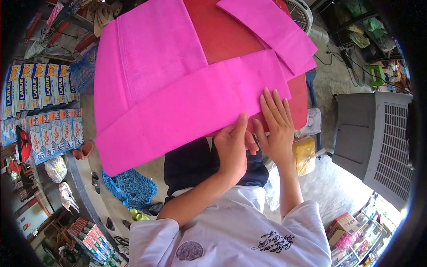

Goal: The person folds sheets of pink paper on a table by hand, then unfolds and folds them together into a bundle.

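Note:
A long folded pink sheet (191, 107), paper or thin cloth, lies across a red tabletop (222, 26) and hangs past its left and near edges. My left hand (232, 149) pinches the near edge, thumb on top and the other fingers curled below. Beside it, my right hand (276, 122) lies flat with fingers spread, its fingertips pressing on the sheet close to its right end. Another pink sheet (151, 49) extends toward the far left under the folded strip. A separate folded pink piece (271, 31) rests at the far right of the tabletop.
Stacked drink cartons (42, 89) stand at the left. A blue mat (133, 187) and footwear lie on the floor. At the right are a large grey slatted appliance (378, 138), a yellow package (304, 155) and a fan (299, 15).

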Motion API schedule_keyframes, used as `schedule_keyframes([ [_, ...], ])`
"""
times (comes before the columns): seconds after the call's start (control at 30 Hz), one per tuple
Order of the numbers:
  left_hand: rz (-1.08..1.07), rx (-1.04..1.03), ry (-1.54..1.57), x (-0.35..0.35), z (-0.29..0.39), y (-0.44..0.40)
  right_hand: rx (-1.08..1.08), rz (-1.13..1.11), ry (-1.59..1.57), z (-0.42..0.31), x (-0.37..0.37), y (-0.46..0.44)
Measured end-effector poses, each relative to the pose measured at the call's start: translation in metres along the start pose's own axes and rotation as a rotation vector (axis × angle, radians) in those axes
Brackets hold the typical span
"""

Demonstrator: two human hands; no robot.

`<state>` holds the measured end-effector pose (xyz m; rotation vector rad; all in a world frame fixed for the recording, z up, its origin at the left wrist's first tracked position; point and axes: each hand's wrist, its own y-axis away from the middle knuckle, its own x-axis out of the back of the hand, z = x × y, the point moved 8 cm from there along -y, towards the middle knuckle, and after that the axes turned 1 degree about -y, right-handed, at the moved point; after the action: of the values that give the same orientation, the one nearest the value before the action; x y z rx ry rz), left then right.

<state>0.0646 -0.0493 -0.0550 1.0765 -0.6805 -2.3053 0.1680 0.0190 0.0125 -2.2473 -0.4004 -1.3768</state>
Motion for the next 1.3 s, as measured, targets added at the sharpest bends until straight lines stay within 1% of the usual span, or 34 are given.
schedule_keyframes([
  [0.33, 0.119, -0.03, -0.053, 0.032, 0.019, 0.011, -0.012, 0.008, 0.009, -0.002, 0.0, 0.0],
  [0.47, 0.119, -0.097, -0.103, 0.05, 0.031, 0.014, -0.004, 0.011, 0.01, -0.002, -0.001, 0.0],
  [0.67, 0.13, -0.106, -0.132, 0.068, 0.042, 0.017, 0.007, 0.008, 0.016, -0.003, -0.003, 0.001],
  [0.87, 0.125, -0.188, -0.154, 0.087, 0.054, 0.019, 0.008, 0.004, 0.043, -0.003, -0.006, 0.001],
  [0.97, 0.073, -0.127, -0.242, 0.075, 0.058, 0.02, 0.011, 0.005, 0.047, -0.003, -0.007, 0.001],
  [1.07, 0.041, -0.064, -0.259, 0.048, 0.052, 0.023, 0.018, 0.008, 0.042, -0.005, -0.006, 0.001],
  [1.1, 0.039, -0.053, -0.195, 0.041, 0.047, 0.021, 0.018, 0.01, 0.04, -0.006, -0.006, 0.001],
  [1.17, 0.01, -0.092, -0.107, 0.035, 0.038, 0.012, 0.017, 0.01, 0.043, -0.006, -0.007, 0.001],
  [1.3, 0.115, -0.134, -0.11, 0.048, 0.042, 0.012, 0.014, 0.002, 0.05, -0.004, -0.007, 0.001],
])
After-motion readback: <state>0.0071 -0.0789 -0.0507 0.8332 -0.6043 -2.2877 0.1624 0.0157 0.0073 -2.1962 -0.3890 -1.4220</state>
